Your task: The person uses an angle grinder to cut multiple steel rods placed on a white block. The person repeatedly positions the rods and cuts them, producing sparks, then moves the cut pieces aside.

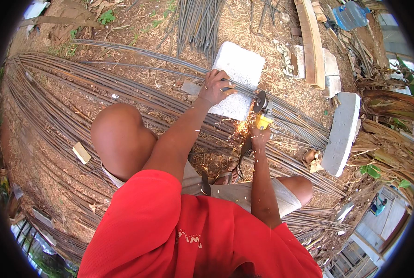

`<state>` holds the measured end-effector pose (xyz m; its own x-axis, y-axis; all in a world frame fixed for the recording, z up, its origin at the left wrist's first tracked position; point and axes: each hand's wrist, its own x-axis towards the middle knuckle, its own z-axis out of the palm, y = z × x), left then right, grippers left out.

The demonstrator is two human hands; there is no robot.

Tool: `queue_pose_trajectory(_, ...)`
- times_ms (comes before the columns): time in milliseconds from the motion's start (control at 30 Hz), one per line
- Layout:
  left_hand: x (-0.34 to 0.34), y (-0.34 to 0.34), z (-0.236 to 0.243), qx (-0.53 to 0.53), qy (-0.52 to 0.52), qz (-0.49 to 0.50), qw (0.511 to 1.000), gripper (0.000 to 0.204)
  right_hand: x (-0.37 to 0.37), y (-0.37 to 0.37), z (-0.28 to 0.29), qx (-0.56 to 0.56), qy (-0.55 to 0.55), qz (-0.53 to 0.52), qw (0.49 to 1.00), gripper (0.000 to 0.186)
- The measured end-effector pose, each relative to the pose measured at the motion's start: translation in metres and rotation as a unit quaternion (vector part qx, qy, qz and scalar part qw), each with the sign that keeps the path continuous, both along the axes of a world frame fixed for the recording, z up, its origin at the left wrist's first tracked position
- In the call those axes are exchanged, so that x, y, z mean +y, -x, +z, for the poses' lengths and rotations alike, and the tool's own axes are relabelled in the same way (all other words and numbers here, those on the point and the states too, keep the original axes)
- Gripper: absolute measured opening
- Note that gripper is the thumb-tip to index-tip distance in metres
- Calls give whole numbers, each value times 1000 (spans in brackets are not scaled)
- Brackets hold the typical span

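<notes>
A thin bunch of long steel rods (170,59) runs across a white concrete block (237,55). My left hand (216,88) rests over the block with its fingers curled on the rods. My right hand (260,135) grips a yellow-and-silver angle grinder (264,119), its dark disc (261,102) at the rods beside the block's right side. Orange sparks (244,126) spray down from the disc toward my legs and feet, partly hiding what lies beneath.
More rods (63,72) spread across the straw-strewn ground, with another pile (197,25) at the top. A pale slab (340,132) and wooden planks (308,41) lie rightward, near a blue water jug (348,16). A distant person (378,207) is at the lower right.
</notes>
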<state>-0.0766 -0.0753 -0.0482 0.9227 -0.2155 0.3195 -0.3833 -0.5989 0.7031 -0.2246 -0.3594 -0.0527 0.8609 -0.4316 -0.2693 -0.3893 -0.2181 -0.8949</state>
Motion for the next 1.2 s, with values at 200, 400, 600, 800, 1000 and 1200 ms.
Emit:
queue_pose_trajectory(200, 0, 0, -1, -17, 8, -1, 1000, 29, 8, -3, 11, 5, -26, -17, 1000, 40)
queue_pose_trajectory(400, -1, 0, 0, -6, -5, 4, 1000, 32, 14, -10, 22, 60, 72, -24, 995, 37)
queue_pose_trajectory(600, 0, -2, 1, -7, -9, 7, 1000, 32, 8, -4, 14, 23, 15, -5, 1000, 37)
queue_pose_trajectory(800, 0, -1, 0, -21, 17, 5, 1000, 29, 2, -7, 2, 96, 63, -25, 993, 38)
queue_pose_trajectory(1000, 1, -2, 0, -6, 5, 2, 1000, 28, 1, -7, -10, -40, 77, 6, 996, 30)
queue_pose_trajectory(1200, 0, -3, -3, -22, 11, 5, 1000, 25, 6, -7, 7, 8, -65, -29, 997, 46)
